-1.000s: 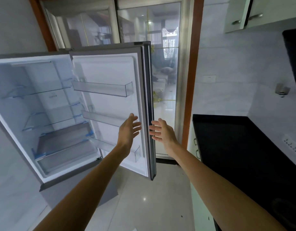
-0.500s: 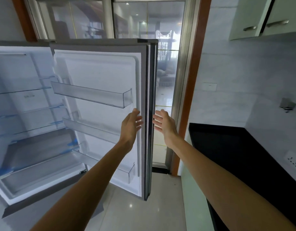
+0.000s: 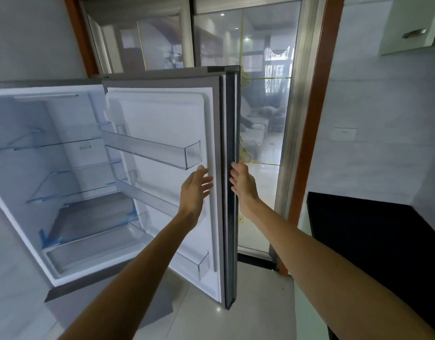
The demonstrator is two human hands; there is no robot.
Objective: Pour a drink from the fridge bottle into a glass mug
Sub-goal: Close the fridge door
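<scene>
head view, looking forward and down: largest in the frame is the open fridge (image 3: 64,173), its white cavity filling the left half, with glass shelves (image 3: 71,165) stacked at left centre and a drawer (image 3: 89,251) at lower left. its door (image 3: 167,168) stands swung wide at centre, inner face toward the camera, its edge gasket (image 3: 230,192) running down the middle of the frame. behind it, a glass sliding door (image 3: 260,94) in a reddish-brown frame takes the upper centre, and a black tabletop (image 3: 383,241) sits at the right edge under pale wall tiles. three clear door bins (image 3: 152,149) line the inner door, at centre, below it and at lower centre; all look bare. the bottle and the glass mug cannot be seen anywhere in the fridge or on the tabletop. two bare forearms reach up from the bottom corners. the left hand (image 3: 195,190) is spread flat, fingers loosely apart, against or just in front of the inner door near its edge; contact cannot be told. the right hand (image 3: 243,184) is likewise spread, fingertips (image 3: 233,168) at the door's outer edge, gripping nothing.
</scene>
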